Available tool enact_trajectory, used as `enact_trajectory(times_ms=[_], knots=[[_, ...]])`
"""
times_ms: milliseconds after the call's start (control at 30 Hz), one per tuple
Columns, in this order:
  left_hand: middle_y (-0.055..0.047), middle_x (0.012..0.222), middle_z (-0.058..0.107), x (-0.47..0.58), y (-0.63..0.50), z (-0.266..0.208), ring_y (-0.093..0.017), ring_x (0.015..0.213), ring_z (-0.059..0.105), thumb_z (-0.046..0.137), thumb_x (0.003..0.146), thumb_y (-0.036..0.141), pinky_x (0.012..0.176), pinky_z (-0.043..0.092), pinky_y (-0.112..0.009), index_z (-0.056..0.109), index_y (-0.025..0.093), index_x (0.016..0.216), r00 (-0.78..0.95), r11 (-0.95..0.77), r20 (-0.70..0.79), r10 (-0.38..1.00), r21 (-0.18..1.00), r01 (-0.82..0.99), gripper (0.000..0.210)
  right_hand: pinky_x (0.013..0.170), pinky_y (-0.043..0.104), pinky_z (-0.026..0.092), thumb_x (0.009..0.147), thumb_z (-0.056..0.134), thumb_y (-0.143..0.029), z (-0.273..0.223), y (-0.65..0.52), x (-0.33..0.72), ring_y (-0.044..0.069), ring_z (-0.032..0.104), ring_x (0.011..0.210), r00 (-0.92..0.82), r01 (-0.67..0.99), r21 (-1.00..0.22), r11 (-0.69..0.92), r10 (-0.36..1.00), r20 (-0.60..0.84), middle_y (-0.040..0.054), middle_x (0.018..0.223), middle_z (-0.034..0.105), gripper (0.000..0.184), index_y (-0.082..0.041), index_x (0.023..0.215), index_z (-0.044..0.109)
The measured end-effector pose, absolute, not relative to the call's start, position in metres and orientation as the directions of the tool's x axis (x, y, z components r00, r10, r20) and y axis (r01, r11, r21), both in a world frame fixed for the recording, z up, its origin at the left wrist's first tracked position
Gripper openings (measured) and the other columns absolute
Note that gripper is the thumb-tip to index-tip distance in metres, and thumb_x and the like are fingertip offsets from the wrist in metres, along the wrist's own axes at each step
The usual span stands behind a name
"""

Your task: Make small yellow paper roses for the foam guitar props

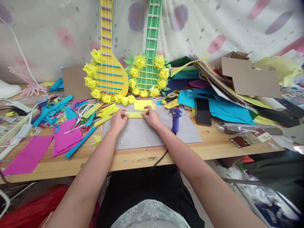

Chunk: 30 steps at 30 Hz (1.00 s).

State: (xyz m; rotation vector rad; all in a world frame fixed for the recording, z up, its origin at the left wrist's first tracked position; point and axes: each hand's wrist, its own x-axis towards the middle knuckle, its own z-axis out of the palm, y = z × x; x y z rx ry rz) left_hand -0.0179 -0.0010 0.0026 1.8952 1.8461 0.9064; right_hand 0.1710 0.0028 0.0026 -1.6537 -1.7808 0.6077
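Observation:
A yellow paper strip [134, 115] lies level over the grey cutting mat [140, 136], stretched between my two hands. My left hand [119, 119] is closed on its left end, thumb and fingers pinched together. At the other end, my right hand [151, 117] grips the strip the same way. Just behind it is a stack of yellow paper [140, 104], partly covered by my right fingers. To the left, several folded yellow strips [106, 110] are fanned out. A purple glue gun [175, 119] stands on the mat, right of my right hand.
Yellow [110, 76] and green [148, 71] paper guitars edged with yellow flowers lean at the back. Scissors [83, 112], magenta sheets [67, 136] and scraps lie left. A phone [203, 111], blue paper [220, 106] and stacked cardboard [249, 76] are right. The glue gun's cord [159, 161] crosses the table edge.

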Motion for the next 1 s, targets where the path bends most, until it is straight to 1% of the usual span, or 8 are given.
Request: enact_trajectory(times_ms=[133,233,300,400,600,800,1000], knots=[[-0.003,0.083,0.063,-0.01,-0.003,0.005,-0.02,0.084,0.056,0.05,0.075,0.029,0.079,0.04,-0.033,0.053,0.019,0.107,-0.085,-0.061,0.251,0.964,0.522,0.851,0.033,0.07,0.028,0.039,0.079,0.05,-0.029,0.002,0.003,0.163,0.017,0.055,0.079,0.001,0.817,-0.568,0.094,0.986,0.166,0.0028,0.081,0.061,0.037,-0.019,0.114,0.043],[-0.004,0.083,0.062,-0.006,-0.004,0.007,-0.023,0.087,0.056,0.051,0.075,0.029,0.08,0.039,-0.034,0.051,0.017,0.109,-0.063,-0.068,0.284,0.957,0.43,0.9,0.035,0.072,0.029,0.039,0.081,0.048,-0.031,0.0,0.004,0.159,0.019,0.056,0.083,-0.004,0.887,-0.452,0.094,0.981,0.195,0.0055,0.084,0.062,0.035,-0.018,0.113,0.042],[-0.005,0.082,0.062,-0.004,-0.005,0.007,-0.024,0.088,0.055,0.05,0.076,0.028,0.08,0.038,-0.035,0.049,0.017,0.11,-0.054,-0.066,0.289,0.956,0.392,0.917,0.036,0.07,0.029,0.039,0.081,0.047,-0.033,0.0,0.004,0.157,0.02,0.056,0.082,-0.001,0.911,-0.404,0.082,0.98,0.198,0.0066,0.085,0.063,0.033,-0.018,0.111,0.042],[-0.005,0.081,0.063,-0.002,-0.004,0.008,-0.025,0.089,0.055,0.05,0.076,0.027,0.079,0.037,-0.035,0.047,0.016,0.111,-0.06,-0.05,0.285,0.957,0.364,0.93,0.036,0.068,0.028,0.039,0.082,0.047,-0.033,0.0,0.005,0.156,0.02,0.057,0.08,0.009,0.928,-0.368,0.064,0.981,0.195,0.0066,0.085,0.063,0.029,-0.018,0.105,0.042],[-0.005,0.08,0.063,0.0,-0.005,0.01,-0.025,0.089,0.055,0.052,0.076,0.027,0.079,0.036,-0.034,0.045,0.016,0.108,-0.067,-0.037,0.283,0.957,0.346,0.937,0.035,0.066,0.028,0.038,0.083,0.046,-0.034,0.0,0.005,0.154,0.02,0.057,0.079,0.007,0.949,-0.31,0.056,0.98,0.199,0.0072,0.084,0.062,0.024,-0.017,0.099,0.043],[-0.008,0.084,0.061,0.003,-0.007,0.011,-0.025,0.089,0.054,0.049,0.078,0.027,0.078,0.035,-0.034,0.046,0.017,0.1,-0.063,-0.015,0.27,0.961,0.278,0.96,0.025,0.066,0.028,0.037,0.085,0.043,-0.033,0.0,0.004,0.153,0.02,0.056,0.08,-0.034,0.968,-0.234,0.086,0.975,0.219,0.0081,0.086,0.062,0.02,-0.017,0.098,0.045],[-0.007,0.086,0.062,0.003,-0.007,0.009,-0.025,0.088,0.052,0.047,0.08,0.029,0.076,0.034,-0.034,0.05,0.019,0.094,-0.04,-0.025,0.261,0.964,0.241,0.97,0.017,0.065,0.028,0.037,0.086,0.04,-0.031,0.0,0.003,0.154,0.02,0.055,0.082,-0.09,0.973,-0.183,0.138,0.965,0.248,0.0059,0.089,0.062,0.016,-0.02,0.096,0.048]])
